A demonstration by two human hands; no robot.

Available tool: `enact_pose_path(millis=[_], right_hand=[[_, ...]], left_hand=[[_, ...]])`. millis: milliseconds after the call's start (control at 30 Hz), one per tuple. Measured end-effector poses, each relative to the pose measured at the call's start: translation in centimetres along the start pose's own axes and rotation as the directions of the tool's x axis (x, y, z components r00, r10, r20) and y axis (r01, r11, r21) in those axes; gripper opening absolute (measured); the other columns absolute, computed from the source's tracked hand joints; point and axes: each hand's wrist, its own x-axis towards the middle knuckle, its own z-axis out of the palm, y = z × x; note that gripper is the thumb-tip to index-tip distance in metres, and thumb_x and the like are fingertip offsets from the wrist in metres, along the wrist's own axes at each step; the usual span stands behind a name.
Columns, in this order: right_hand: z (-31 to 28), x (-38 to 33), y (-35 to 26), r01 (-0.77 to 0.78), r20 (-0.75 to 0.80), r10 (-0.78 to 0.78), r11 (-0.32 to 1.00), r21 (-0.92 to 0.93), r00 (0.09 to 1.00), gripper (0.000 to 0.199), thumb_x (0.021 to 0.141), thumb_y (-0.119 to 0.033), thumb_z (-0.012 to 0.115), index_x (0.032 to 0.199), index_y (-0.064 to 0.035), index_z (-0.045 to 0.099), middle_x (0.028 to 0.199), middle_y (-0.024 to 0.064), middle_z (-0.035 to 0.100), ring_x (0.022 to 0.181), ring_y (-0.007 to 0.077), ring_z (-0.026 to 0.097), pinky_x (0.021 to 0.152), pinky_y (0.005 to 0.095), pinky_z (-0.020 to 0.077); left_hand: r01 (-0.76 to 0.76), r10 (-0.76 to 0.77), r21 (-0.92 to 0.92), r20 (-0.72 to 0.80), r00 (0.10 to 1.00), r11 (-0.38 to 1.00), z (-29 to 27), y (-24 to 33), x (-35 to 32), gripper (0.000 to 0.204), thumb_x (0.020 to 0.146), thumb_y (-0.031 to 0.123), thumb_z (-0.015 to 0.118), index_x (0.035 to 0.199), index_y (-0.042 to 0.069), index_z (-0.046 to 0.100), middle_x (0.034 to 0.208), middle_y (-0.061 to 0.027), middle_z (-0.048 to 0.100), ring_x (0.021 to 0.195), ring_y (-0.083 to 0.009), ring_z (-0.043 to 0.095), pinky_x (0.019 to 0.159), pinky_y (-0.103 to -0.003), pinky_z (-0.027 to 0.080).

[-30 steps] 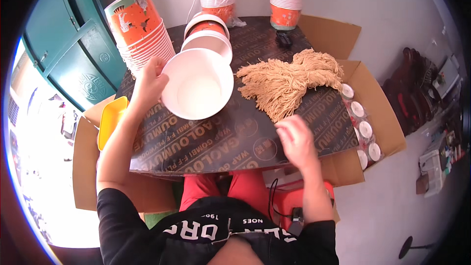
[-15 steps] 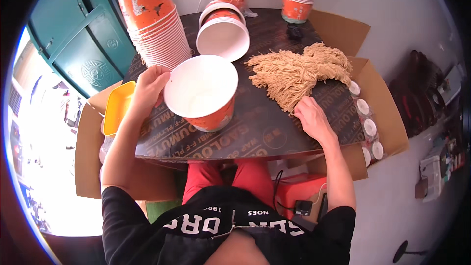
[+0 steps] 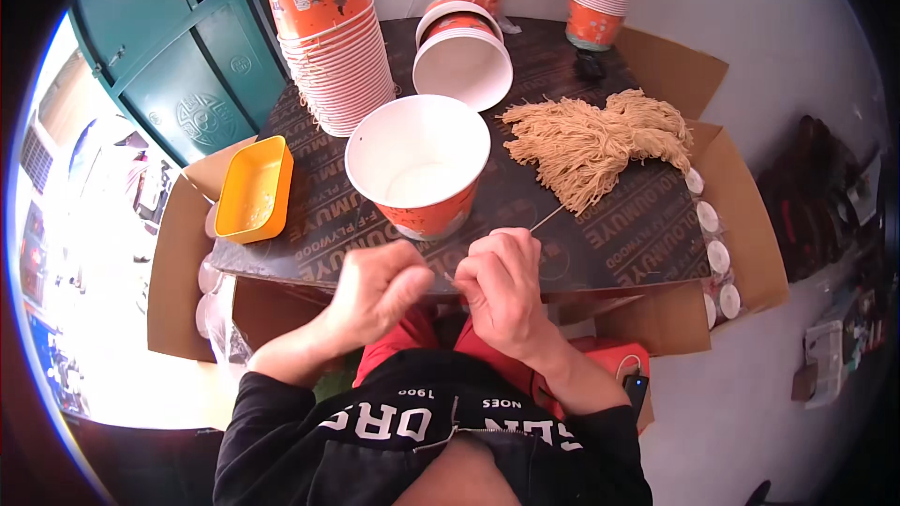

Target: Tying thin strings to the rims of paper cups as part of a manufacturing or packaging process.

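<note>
From up here I see my own two bare hands, the left hand (image 3: 380,286) and the right hand (image 3: 502,286), with no gloves, rings or watch on either. Back from the fingers both forearms are bare too, all the way to about the elbows. There the black sleeves (image 3: 281,398) of my top begin, pushed up and bunched. The top (image 3: 422,440) is black with large white block lettering across the chest, seen upside down from my view. Below the fingers, between the wrists, my red trousers (image 3: 412,342) show.
</note>
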Motion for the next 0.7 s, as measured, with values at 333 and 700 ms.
enact_pose_path(millis=[333, 700], right_hand=[[1.6, -1.6, -0.1, -0.059, 0.053, 0.049, 0.977, 0.205, 0.997, 0.017, 0.082, 0.002, 0.068, 0.093, -0.0024, 0.056, 0.083, 0.0095, 0.060, 0.074, 0.0277, 0.059, 0.068, 0.0359, 0.0463], [-1.2, 1.0, 3.6, -0.138, 0.053, 0.128, 0.942, 0.305, 0.990, 0.016, 0.083, 0.012, 0.052, 0.087, 0.0020, 0.063, 0.087, 0.0119, 0.064, 0.083, 0.0270, 0.061, 0.074, 0.0331, 0.0488]], left_hand=[[0.112, -0.133, -0.301, -0.049, 0.990, 0.947, 3.3, -2.0, -1.2, 0.024, 0.104, 0.016, 0.053, 0.085, 0.001, 0.056, 0.072, 0.0016, 0.051, 0.063, -0.0060, 0.046, 0.056, -0.022, 0.039], [-0.197, 0.329, 0.433, -0.255, 0.909, 0.880, 1.7, 0.1, 2.5, 0.043, 0.084, -0.007, 0.063, 0.125, -0.002, 0.052, 0.123, -0.0237, 0.060, 0.077, -0.0364, 0.069, 0.065, -0.036, 0.056]])
